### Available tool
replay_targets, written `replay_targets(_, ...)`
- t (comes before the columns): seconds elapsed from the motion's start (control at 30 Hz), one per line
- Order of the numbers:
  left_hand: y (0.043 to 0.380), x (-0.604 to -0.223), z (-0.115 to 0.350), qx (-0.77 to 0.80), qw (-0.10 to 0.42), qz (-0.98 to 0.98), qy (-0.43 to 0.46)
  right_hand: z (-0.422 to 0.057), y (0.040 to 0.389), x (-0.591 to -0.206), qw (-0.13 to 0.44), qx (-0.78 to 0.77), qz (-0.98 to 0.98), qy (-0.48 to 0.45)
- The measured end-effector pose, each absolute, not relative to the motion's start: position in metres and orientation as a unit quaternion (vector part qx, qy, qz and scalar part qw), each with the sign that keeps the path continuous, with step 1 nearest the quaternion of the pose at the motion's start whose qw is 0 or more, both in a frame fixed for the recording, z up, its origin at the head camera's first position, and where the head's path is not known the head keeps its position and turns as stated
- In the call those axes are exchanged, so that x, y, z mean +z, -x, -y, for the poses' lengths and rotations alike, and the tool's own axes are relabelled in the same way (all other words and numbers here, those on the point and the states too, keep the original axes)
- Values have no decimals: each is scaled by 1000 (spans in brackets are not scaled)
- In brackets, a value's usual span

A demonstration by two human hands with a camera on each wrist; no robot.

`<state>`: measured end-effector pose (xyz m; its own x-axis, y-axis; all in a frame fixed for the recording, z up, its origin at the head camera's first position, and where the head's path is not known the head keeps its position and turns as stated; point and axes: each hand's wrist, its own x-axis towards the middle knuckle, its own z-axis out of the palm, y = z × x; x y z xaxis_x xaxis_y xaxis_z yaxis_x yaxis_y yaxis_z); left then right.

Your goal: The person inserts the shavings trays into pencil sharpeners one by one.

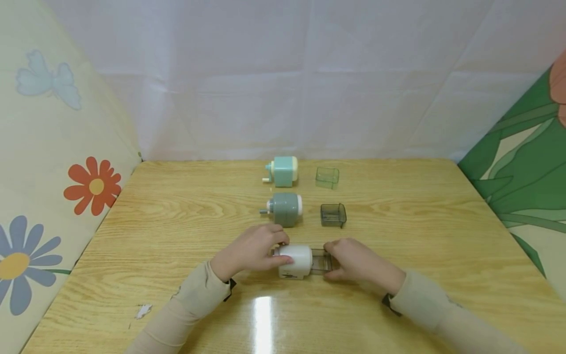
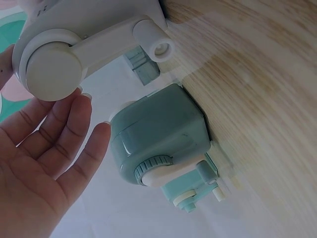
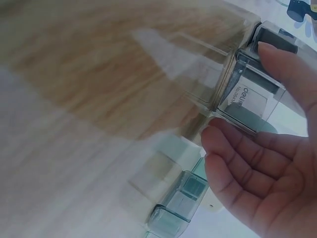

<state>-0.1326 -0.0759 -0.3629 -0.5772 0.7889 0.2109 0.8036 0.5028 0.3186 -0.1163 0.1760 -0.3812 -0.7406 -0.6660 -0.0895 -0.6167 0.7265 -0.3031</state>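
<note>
My left hand (image 1: 256, 247) grips a white crank pencil sharpener (image 1: 297, 260) at its handle end, thumb on the near side and fingers on the far side. In the left wrist view its white crank (image 2: 106, 47) points away from the palm. My right hand (image 1: 360, 263) pinches a clear smoky shavings drawer (image 1: 319, 268) between thumb and fingers. That drawer lines up with the sharpener's right end, close against it. In the right wrist view a printed label (image 3: 249, 96) shows behind the clear plastic near the fingertips.
Behind the hands stand a dark green sharpener (image 1: 285, 209) and a mint one (image 1: 284, 172). To their right lie a smoky drawer (image 1: 333, 215) and a green clear drawer (image 1: 327, 177). A torn white scrap (image 1: 143, 310) lies at the wooden table's (image 1: 177, 196) front left.
</note>
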Motion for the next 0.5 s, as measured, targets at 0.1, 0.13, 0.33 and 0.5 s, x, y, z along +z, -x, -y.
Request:
replay_targets(0.1,133,-363,76,-193,19,867,459,-176,115,-381,92,-128,-922,355)
replay_targets(0.13,133,-363,76,-193,19,867,459,-177,115,-381,90,-128,-921,357)
replay_targets(0.33,133,-364,76,-190,20,868,458,-177,115,-382,78,-119,-920,365)
replay_targets(0.5,133,-363,76,-190,18,869,457,-177,114,-383,75,-117,-920,367)
